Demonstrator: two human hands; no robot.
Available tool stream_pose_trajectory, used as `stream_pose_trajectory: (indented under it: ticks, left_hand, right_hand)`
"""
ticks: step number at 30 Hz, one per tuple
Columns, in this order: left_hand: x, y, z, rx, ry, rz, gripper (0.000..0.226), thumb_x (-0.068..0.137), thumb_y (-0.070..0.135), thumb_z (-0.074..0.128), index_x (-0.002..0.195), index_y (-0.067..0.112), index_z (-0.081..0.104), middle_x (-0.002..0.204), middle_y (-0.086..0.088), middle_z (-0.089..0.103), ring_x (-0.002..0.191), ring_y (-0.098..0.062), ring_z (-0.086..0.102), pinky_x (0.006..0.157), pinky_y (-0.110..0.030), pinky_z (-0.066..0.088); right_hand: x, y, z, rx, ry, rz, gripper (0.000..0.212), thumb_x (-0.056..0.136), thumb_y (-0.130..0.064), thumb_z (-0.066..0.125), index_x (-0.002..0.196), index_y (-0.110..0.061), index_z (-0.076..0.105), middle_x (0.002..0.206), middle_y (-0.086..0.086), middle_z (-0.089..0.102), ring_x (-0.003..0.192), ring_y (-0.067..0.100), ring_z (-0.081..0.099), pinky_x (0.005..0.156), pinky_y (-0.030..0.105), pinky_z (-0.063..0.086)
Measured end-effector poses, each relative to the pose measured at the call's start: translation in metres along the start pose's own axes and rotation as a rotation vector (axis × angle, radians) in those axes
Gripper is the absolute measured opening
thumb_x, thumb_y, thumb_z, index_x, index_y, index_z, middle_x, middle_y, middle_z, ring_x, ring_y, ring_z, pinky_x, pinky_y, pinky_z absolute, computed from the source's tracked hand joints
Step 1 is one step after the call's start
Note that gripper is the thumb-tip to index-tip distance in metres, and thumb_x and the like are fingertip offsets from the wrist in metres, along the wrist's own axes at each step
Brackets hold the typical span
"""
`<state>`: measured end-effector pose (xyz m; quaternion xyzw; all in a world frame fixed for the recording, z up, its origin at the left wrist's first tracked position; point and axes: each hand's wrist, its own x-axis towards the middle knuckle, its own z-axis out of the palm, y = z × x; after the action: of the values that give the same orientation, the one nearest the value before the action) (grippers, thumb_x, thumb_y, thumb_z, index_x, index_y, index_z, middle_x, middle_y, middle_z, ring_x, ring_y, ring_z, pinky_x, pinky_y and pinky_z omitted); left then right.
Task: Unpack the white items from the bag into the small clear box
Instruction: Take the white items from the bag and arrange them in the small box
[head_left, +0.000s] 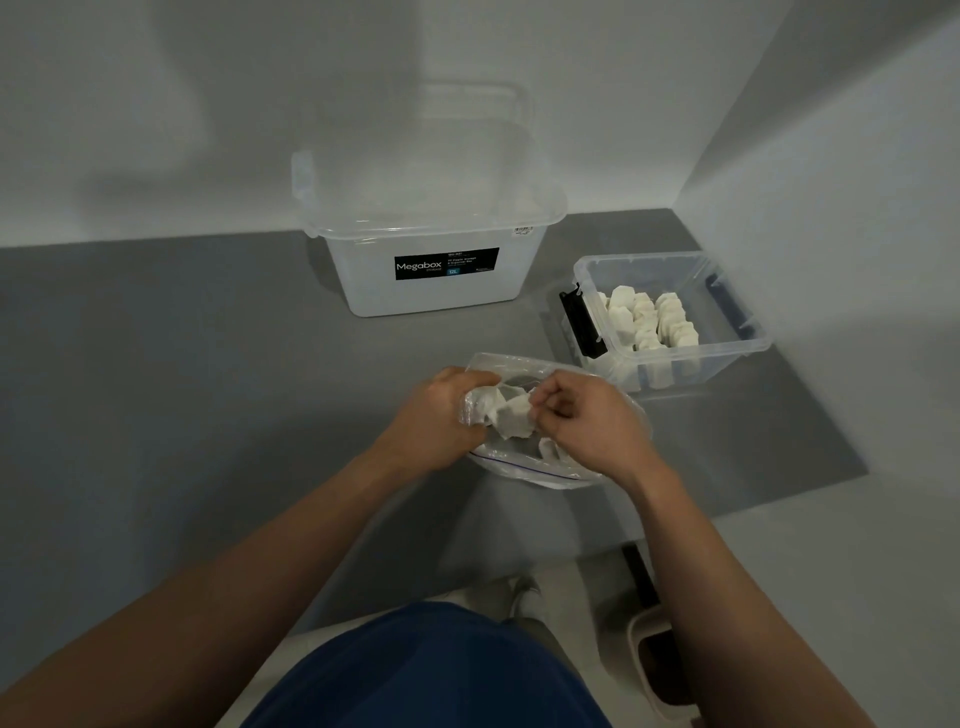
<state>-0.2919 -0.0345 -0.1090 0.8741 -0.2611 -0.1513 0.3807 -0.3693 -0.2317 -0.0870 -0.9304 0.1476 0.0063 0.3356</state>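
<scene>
A clear zip bag (524, 470) lies on the grey table near its front edge, with a few white faceted items (511, 415) inside and at its mouth. My left hand (441, 415) grips the bag's left side together with white items. My right hand (587, 421) has its fingers curled and pinches a white item at the bag's opening. The small clear box (727, 348) stands to the right rear of the bag, open, and holds several white items (652, 317) in rows.
A large clear Megabox tub (431, 249) with its lid on stands at the back against the wall. A wall closes off the right side just beyond the small box. The grey table (208, 364) stretches left. A bin stands on the floor at lower right.
</scene>
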Motion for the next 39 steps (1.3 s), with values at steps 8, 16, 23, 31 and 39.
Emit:
stream_pose_trajectory:
  ticks: [8,16,23,31,39]
  left_hand:
    - [0.011,0.004,-0.009,-0.091,-0.008,-0.058,0.063,0.074,0.023,0.083,0.133,0.021,0.061,0.13,0.005,0.058,0.101,-0.009,0.057,0.084,-0.015,0.039]
    - [0.015,0.019,-0.007,-0.17,-0.002,-0.075,0.061,0.068,0.039,0.088,0.124,0.028,0.067,0.122,0.01,0.06,0.096,-0.002,0.058,0.079,-0.012,0.04]
    - [0.015,0.037,-0.01,-0.403,0.033,-0.063,0.027,0.077,0.029,0.084,0.102,0.022,0.077,0.101,0.005,0.069,0.079,-0.019,0.07,0.066,-0.033,0.061]
    - [0.015,0.026,-0.011,0.005,0.06,0.031,0.014,0.083,0.029,0.077,0.09,0.017,0.075,0.095,0.011,0.06,0.072,0.003,0.053,0.063,-0.004,0.035]
    - [0.013,0.024,-0.012,-0.036,0.062,0.054,0.029,0.076,0.036,0.083,0.1,0.02,0.077,0.099,0.01,0.063,0.08,0.004,0.055,0.069,-0.004,0.037]
  right_hand:
    - [-0.005,-0.012,-0.032,0.172,0.014,-0.002,0.014,0.089,-0.02,0.071,0.096,-0.03,0.076,0.085,-0.015,0.075,0.082,0.001,0.071,0.085,0.034,0.06]
    - [0.001,-0.014,-0.046,0.609,0.001,0.074,0.008,0.093,-0.005,0.069,0.094,-0.012,0.074,0.085,0.01,0.076,0.081,0.025,0.074,0.077,0.033,0.06]
    - [0.003,-0.011,-0.021,0.907,0.023,0.16,0.007,0.094,-0.003,0.068,0.1,-0.005,0.069,0.092,0.014,0.077,0.091,0.031,0.075,0.083,0.034,0.061]
    - [-0.001,-0.012,-0.014,0.159,0.051,-0.15,0.029,0.088,-0.025,0.075,0.116,-0.031,0.071,0.097,-0.023,0.068,0.088,-0.003,0.068,0.077,0.01,0.051]
    - [-0.005,-0.012,-0.001,0.703,0.0,0.044,0.011,0.092,-0.004,0.071,0.088,-0.014,0.071,0.085,0.01,0.077,0.086,0.027,0.076,0.088,0.045,0.061]
